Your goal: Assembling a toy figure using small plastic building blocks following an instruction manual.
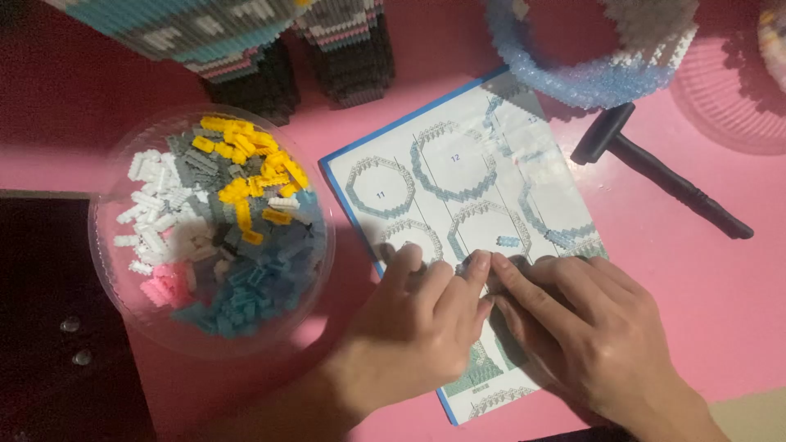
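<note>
- Head view: instruction sheet with a blue border lies skewed on the pink tabletop; taken as landmark.
- Left hand rests on the sheet's lower half, fingers close together and curled down, tips pressed near a small pale-blue brick piece. Cannot tell whether the piece is pinched or only touched.
- Right hand lies just beside the left, index finger stretched to meet the left fingertips at the same spot; other fingers loosely folded, nothing else held.
- Left of the sheet: clear round bowl with sorted micro-bricks in yellow, white, grey, pink and teal. Its rim is near the sheet's left edge; a narrow strip of table lies between.
- Right of the sheet: black hammer-shaped tool, head just beside the sheet's upper right corner, handle angled away.
- Above the sheet: pale-blue brick ring overlapping the top edge; dark built models further left.
- Open pink surface is widest right of the sheet, below the tool.
- Table's left edge drops to a dark area beneath the bowl.
</note>
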